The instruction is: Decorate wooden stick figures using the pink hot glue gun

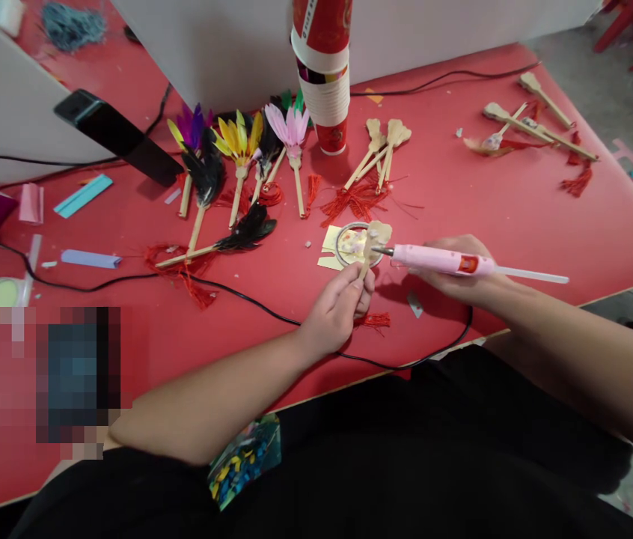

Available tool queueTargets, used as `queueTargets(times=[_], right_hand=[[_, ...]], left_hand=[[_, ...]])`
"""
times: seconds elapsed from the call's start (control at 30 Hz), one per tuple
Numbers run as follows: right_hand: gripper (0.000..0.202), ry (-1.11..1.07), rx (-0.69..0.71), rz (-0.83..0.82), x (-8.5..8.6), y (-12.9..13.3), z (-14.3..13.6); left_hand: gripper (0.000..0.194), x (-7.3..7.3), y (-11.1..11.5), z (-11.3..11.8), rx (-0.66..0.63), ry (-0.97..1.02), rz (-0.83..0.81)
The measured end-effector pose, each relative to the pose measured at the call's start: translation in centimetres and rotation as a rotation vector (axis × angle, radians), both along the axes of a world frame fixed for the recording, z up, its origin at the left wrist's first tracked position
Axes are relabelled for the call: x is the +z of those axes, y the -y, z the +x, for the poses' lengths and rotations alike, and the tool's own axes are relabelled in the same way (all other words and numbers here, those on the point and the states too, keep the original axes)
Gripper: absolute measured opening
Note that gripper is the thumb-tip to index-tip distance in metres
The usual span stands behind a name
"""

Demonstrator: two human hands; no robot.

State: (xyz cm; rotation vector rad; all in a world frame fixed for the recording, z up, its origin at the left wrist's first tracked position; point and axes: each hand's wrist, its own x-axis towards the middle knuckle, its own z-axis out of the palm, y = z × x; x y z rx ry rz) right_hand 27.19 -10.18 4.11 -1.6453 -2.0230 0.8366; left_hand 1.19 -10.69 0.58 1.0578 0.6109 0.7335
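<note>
Between the fingers of my left hand (342,303) is the handle of a small wooden fan-shaped stick (378,233), its wide head up; a red tassel (375,320) hangs under the hand. My right hand (451,262) is closed around a pink hot glue gun (434,258), with a clear glue stick jutting from its back end. The metal nozzle points left and meets, or nearly meets, the stick's head. Beneath them a roll of tape (340,251) lies on pale yellow paper, partly hidden by the stick.
Several feathered sticks (238,146) with red tassels lie to the left. Bare wooden sticks (387,146) rest behind, more (541,131) at the far right. Stacked paper cups (325,97) stand by the partition. A black cable (254,299) crosses the red table (271,359); a phone (120,138) leans upright.
</note>
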Motion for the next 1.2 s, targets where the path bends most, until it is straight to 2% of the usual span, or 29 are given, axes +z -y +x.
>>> queueTargets(times=[0.2,0.47,0.67,0.93,1.1,1.2], right_hand=[[0.027,-0.099,0.141,0.112,-0.9,-0.07,0.02],[0.027,-0.021,0.033,-0.022,-0.94,-0.43,-0.24],[0.031,0.009,0.02,-0.029,-0.69,-0.56,-0.39],[0.024,0.057,-0.02,-0.099,-0.41,-0.73,-0.53],[0.019,-0.032,-0.049,-0.069,-0.76,-0.31,-0.64],[0.024,-0.064,-0.061,-0.059,-0.88,0.0,-0.7]], left_hand=[[0.029,-0.07,0.03,-0.01,0.003,-0.012,0.011],[0.03,-0.69,0.1,0.14,0.035,-0.042,0.077],[0.03,-0.82,0.1,0.14,0.065,-0.082,0.099],[0.03,-0.67,0.07,0.18,0.061,-0.071,0.08],[0.033,-0.69,0.01,0.12,0.044,-0.044,0.072],[0.033,-0.76,0.01,0.08,0.028,-0.021,0.038]])
